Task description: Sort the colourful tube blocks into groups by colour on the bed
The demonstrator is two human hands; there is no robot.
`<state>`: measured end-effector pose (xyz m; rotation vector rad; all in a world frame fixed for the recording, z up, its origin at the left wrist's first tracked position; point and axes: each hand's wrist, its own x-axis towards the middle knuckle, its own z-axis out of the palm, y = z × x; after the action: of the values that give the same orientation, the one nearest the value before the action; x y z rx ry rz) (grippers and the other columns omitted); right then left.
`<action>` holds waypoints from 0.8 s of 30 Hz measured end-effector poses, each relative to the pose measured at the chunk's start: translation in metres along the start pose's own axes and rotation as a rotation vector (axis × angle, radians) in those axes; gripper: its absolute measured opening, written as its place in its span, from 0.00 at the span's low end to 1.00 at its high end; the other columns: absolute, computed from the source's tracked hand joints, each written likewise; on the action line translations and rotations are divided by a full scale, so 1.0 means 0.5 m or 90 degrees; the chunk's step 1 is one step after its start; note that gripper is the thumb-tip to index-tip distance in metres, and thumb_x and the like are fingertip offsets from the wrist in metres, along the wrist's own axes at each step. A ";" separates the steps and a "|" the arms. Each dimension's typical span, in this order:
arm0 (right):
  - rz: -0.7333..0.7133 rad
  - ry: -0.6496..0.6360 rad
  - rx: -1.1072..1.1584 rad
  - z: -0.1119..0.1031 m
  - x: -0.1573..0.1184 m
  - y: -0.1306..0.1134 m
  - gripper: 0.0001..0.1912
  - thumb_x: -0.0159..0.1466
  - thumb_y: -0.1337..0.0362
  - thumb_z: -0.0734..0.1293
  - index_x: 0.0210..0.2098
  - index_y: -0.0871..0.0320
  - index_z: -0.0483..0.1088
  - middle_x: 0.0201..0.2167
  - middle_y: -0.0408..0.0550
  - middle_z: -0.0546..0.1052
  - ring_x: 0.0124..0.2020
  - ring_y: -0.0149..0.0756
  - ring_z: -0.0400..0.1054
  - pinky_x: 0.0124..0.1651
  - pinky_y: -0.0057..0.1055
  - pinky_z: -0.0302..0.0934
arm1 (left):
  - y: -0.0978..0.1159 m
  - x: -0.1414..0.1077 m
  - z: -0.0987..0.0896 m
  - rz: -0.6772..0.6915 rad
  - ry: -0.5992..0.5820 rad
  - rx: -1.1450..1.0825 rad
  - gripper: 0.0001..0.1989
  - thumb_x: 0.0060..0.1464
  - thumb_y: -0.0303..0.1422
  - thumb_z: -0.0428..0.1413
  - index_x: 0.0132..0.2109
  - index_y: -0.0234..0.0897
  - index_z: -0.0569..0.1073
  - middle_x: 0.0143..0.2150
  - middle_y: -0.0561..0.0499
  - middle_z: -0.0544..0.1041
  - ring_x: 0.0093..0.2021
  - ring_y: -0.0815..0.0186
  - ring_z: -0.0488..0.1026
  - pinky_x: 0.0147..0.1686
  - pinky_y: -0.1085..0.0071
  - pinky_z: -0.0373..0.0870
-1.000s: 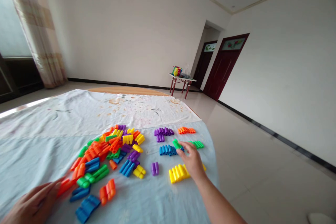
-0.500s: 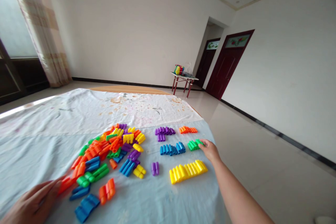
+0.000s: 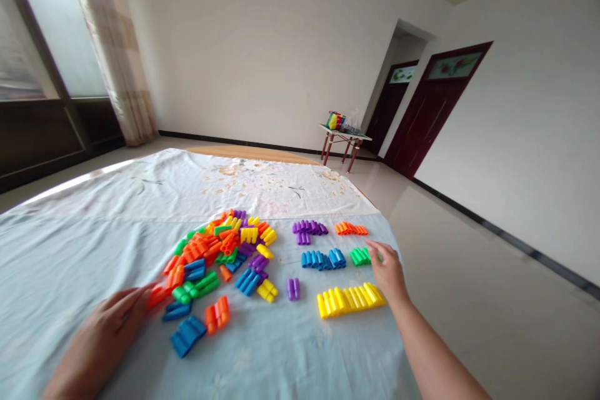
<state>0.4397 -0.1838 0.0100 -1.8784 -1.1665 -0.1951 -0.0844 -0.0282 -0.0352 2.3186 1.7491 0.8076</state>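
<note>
At eight o'clock, your left hand (image 3: 112, 323) is resting fingertips against orange tubes (image 3: 158, 296); any pinch is staying hidden. At three, your right hand (image 3: 388, 269) is hovering, thumb and forefinger parted, beside green tubes (image 3: 360, 256), which are lying side by side, seemingly grouped by colour.

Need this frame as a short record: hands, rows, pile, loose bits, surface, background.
left hand: fingertips at an orange piece on the pile's near left edge
right hand: at the right end of the green row; grip unclear
far rows: purple row left, orange row right
middle rows: blue row left, green right
nearest row: yellow row
pile: mixed-colour pile, left of the rows
loose: purple pair, between pile and yellow row
surface: light blue cloth
background: small table
</note>
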 end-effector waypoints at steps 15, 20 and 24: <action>-0.241 -0.265 0.222 0.155 -0.257 -0.278 0.15 0.65 0.69 0.56 0.47 0.53 0.69 0.35 0.47 0.75 0.40 0.35 0.69 0.47 0.37 0.65 | 0.065 -0.022 -0.049 -0.062 -0.013 -0.077 0.25 0.55 0.47 0.40 0.47 0.38 0.73 0.46 0.47 0.75 0.45 0.62 0.71 0.47 0.69 0.66; -0.257 -0.288 0.217 0.169 -0.264 -0.261 0.17 0.64 0.70 0.56 0.48 0.52 0.69 0.35 0.47 0.75 0.39 0.36 0.68 0.44 0.36 0.67 | 0.071 -0.029 -0.052 -0.052 -0.017 -0.094 0.23 0.56 0.46 0.40 0.49 0.41 0.72 0.45 0.50 0.77 0.43 0.65 0.73 0.44 0.72 0.67; -0.275 -0.287 0.208 0.176 -0.267 -0.257 0.17 0.64 0.70 0.56 0.49 0.52 0.69 0.35 0.47 0.75 0.38 0.36 0.69 0.45 0.37 0.67 | 0.081 -0.035 -0.057 -0.018 -0.024 -0.103 0.22 0.56 0.45 0.41 0.47 0.44 0.73 0.44 0.52 0.78 0.43 0.65 0.73 0.43 0.74 0.68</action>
<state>0.2401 -0.1831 -0.0368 -1.4001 -1.7879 0.1874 -0.0670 -0.0633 -0.0005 2.1869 1.6323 0.8612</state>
